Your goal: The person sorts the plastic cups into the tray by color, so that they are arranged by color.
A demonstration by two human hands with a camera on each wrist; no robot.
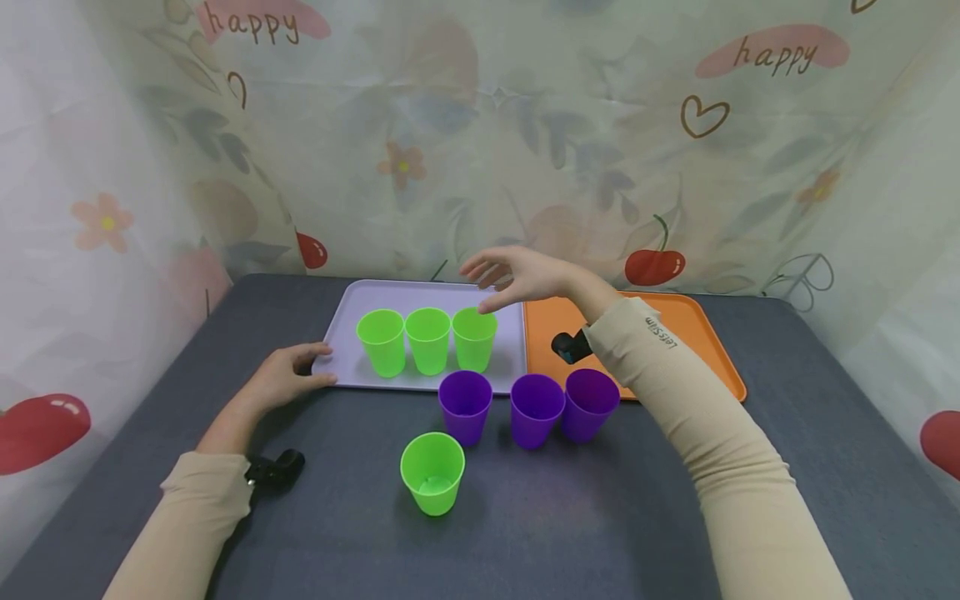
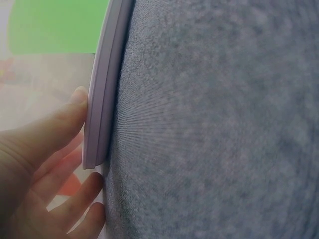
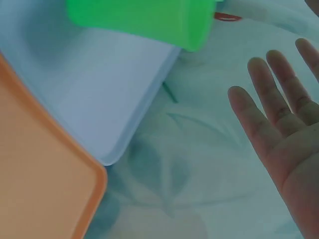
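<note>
Seemingly to steady it, the left hand [image 1: 281,379] pinches a lilac rectangular plastic tray [image 1: 420,294] at one corner, while the right hand [image 1: 519,275], fingers loosely spread, hovers empty near three green tapered plastic cups [image 1: 428,343] standing on it

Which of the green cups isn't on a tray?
The lone green cup standing on the dark table, in front of the leftmost purple cup. The other three green cups stand in a row on the lavender tray.

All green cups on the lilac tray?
No, three green cups stand on the lilac tray, but a fourth green cup stands on the dark table.
</note>
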